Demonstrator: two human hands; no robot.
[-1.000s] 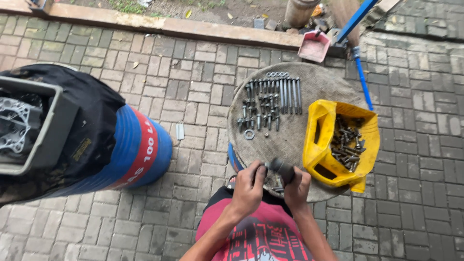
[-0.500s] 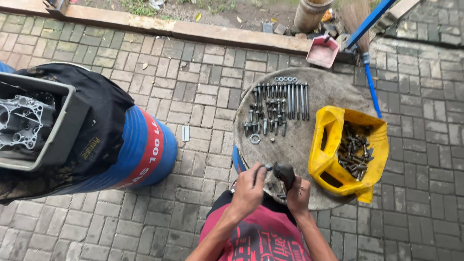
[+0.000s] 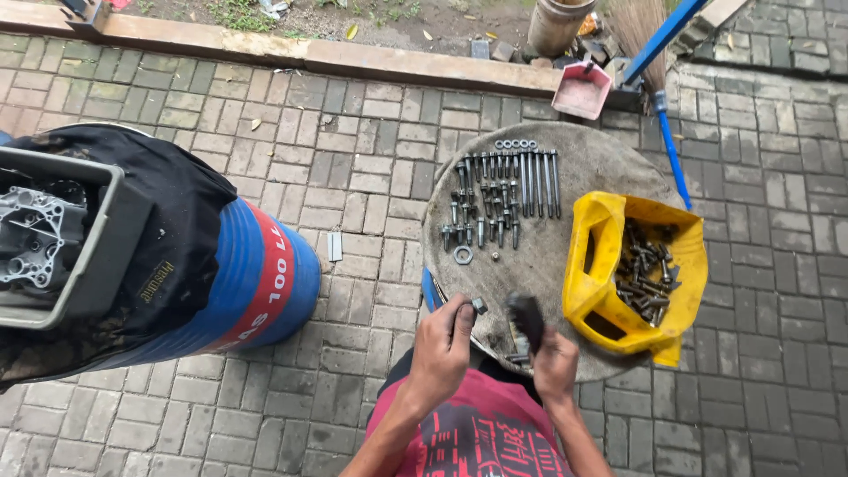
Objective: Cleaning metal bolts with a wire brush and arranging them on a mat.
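Head view: yellow container [image 3: 590,265] beside right hand [image 3: 555,360].

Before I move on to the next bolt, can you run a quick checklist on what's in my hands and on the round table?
1. Bolt held in the left hand: ok, pinched at the fingertips.
2. Brush held in the right hand: ok, fist closed around it, though the picture is blurred there.
3. Cleaned bolts laid in rows on the round table: ok, sorted by length, with free space below them.
4. Yellow container of loose bolts within reach: ok, right beside the right hand, still part full.
5. Bolt fully clean: cannot tell, too small.
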